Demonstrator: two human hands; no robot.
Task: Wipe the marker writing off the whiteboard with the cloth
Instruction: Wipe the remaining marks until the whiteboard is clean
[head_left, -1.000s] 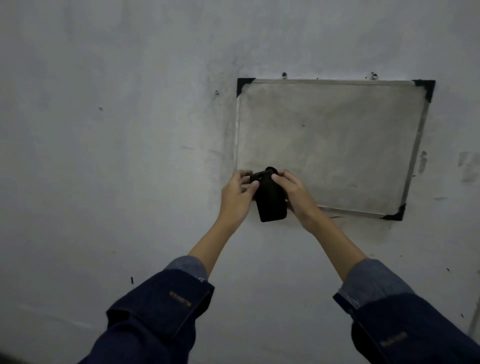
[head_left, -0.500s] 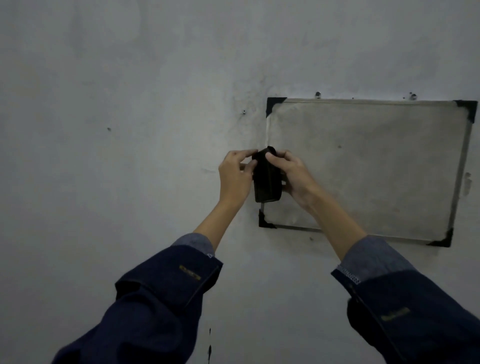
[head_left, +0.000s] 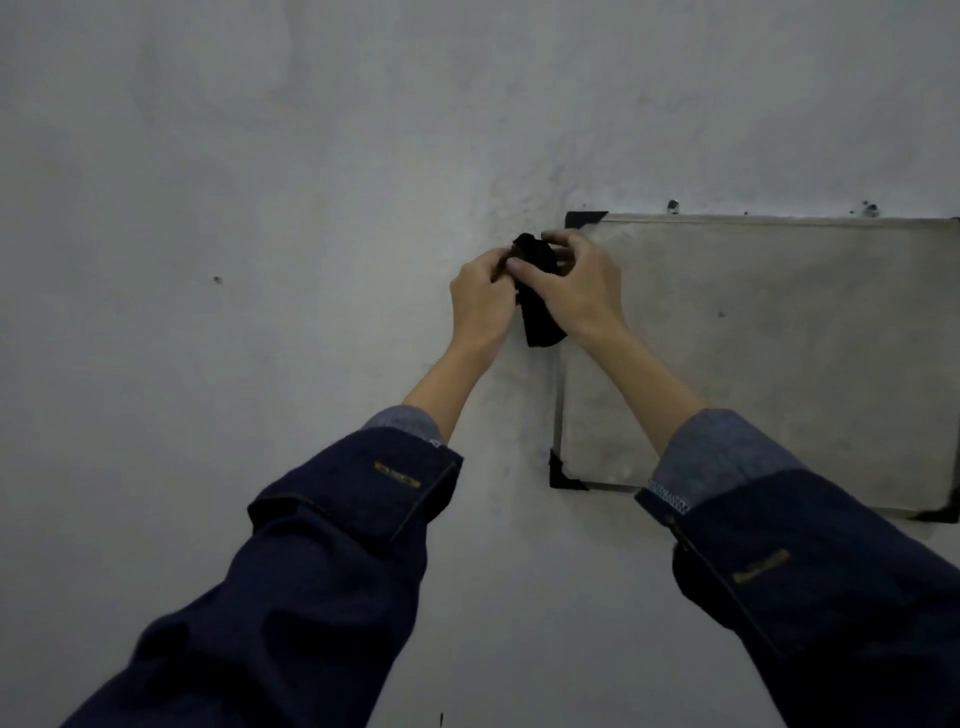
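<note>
Nearest, two dark blue denim sleeves (head_left: 322, 545) with turned-back cuffs reach forward and up from the bottom of the view, bare forearms rising out of them. Further along, both hands meet just in front of the wall. The left hand (head_left: 480, 304) has its fingers curled onto the upper edge of a small black folded cloth (head_left: 537, 306), pinching it from the left; the right hand (head_left: 582, 291) grips the same cloth from the right, its thumb and fingers bent round the top while the rest of the fabric hangs down between the two wrists. So both hands are grasping the cloth, held in the air beside the top left corner of the board; whether it touches the surface cannot be told.

Beyond the hands hangs the grey-white rectangular whiteboard with a thin metal frame and black plastic corner pieces (head_left: 779, 353), fixed to a scuffed pale plaster wall (head_left: 234, 208). Its face looks smeared and dull, and no distinct marker writing can be made out from here.

As a judgement, the step in hand is readying the cloth, bunching or refolding it into a pad. The next move calls for one hand to take it firmly, press it flat against the board and sweep across with steady pressure.
</note>
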